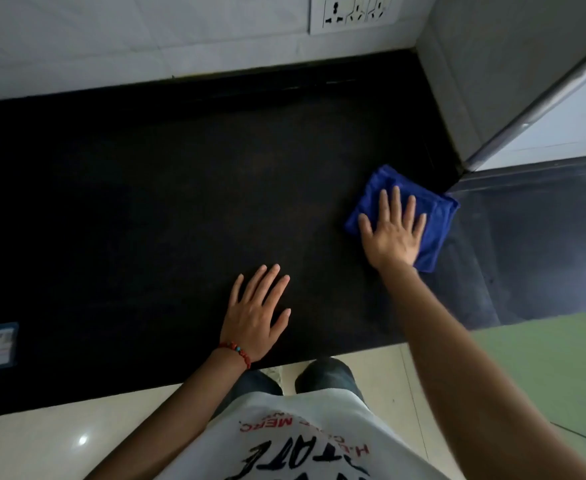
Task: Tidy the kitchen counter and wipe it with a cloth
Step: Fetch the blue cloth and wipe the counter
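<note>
the blue cloth (pixel 433 216) lies folded flat on the black counter (pixel 146 202), near the counter's right end and close to its front-to-back middle, just beside the grey upright panel (pixel 485 81) that closes off that end. your right hand (pixel 393 233) lies on top of the cloth with its fingers straight and spread, palm down, pressing it to the counter; nothing is curled round the fabric. the cloth shows past your fingertips and to the right of your palm.

left of the cloth, nearer the counter's front edge, your left hand (pixel 258 315) rests flat on the bare counter, fingers straight and fanned, holding nothing. a red beaded bracelet (pixel 237 353) sits on that wrist.

far to the left of the cloth, at the picture's edge, a small blue-edged packet (pixel 2 344) lies on the counter. behind the cloth, on the white tiled wall (pixel 111 39), a socket plate (pixel 354 12) is mounted. your white printed shirt (pixel 302 441) fills the bottom of the view.
</note>
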`<state>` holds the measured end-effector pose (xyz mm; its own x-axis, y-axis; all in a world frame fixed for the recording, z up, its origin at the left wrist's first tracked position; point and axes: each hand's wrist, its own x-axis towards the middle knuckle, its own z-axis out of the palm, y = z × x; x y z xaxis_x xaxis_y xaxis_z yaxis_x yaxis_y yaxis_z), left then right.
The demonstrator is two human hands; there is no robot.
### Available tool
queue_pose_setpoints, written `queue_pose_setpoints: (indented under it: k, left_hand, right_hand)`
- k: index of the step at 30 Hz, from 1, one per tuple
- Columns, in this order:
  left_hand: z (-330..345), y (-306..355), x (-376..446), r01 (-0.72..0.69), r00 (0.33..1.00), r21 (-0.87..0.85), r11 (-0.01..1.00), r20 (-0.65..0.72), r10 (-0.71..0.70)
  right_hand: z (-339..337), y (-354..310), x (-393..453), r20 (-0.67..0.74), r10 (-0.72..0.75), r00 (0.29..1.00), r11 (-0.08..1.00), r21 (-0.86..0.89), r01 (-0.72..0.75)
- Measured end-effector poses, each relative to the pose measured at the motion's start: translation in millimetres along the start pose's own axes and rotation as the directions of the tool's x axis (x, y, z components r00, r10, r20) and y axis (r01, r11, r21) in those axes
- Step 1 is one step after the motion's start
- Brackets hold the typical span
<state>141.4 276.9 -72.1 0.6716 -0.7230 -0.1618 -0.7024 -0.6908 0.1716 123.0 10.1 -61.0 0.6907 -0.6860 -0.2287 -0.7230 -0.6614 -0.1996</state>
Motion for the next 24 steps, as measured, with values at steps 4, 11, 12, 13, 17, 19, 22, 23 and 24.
queue_pose_setpoints:
  k: [4, 11, 12, 13, 17, 19, 22, 23, 24]
  left_hand:
    - [0.3, -0.8, -0.7, 0.002, 1.0, -0.014, 1.0, 0.006, -0.002]
    - [-0.3, -0.7, -1.1, -0.012, 1.0, -0.011, 1.0, -0.012, 0.012]
    - [-0.2, -0.7, -1.1, -0.012, 1.0, -0.013, 1.0, -0.012, 0.012]
    - [-0.1, -0.6, -1.4, -0.013, 1.0, -0.016, 1.0, -0.011, 0.013]
    - [-0.5, -0.3, -2.0, -0.011, 1.0, -0.018, 1.0, -0.004, 0.011]
    - [-2.0, 0.2, -1.7, -0.007, 1.0, -0.017, 1.0, 0.011, 0.007]
    - [-3.6, 1.1, -3.3, 0.001, 0.999, -0.005, 1.0, 0.032, -0.001]
    - [-4.3, 1.4, -3.4, 0.004, 0.999, -0.002, 1.0, 0.034, -0.004]
    - [-4.8, 1.8, -3.5, 0.006, 0.999, -0.001, 1.0, 0.036, -0.006]
  right_hand:
    - [16.2, -20.5, -65.4, 0.105, -0.37, 0.923, 0.927, -0.021, 0.374]
    - [-2.2, 44.0, -37.5, 0.064, -0.139, 0.988, 0.988, -0.053, 0.142]
    - [-0.6, 37.8, -38.8, 0.064, -0.094, 0.993, 0.994, -0.045, 0.097]
    - [1.7, 31.3, -45.4, 0.062, -0.09, 0.994, 0.995, -0.044, 0.093]
    - [7.7, 25.4, -88.0, 0.153, -0.282, 0.947, 0.954, -0.059, 0.293]
    - [6.4, 30.5, -95.1, 0.195, -0.333, 0.922, 0.939, -0.023, 0.344]
    - [-2.7, 33.6, -94.9, 0.129, -0.339, 0.932, 0.938, 0.12, 0.325]
    - [-6.7, 34.2, -94.5, 0.061, -0.288, 0.956, 0.948, 0.161, 0.275]
    - [-9.6, 35.0, -94.0, 0.003, -0.216, 0.976, 0.961, 0.175, 0.212]
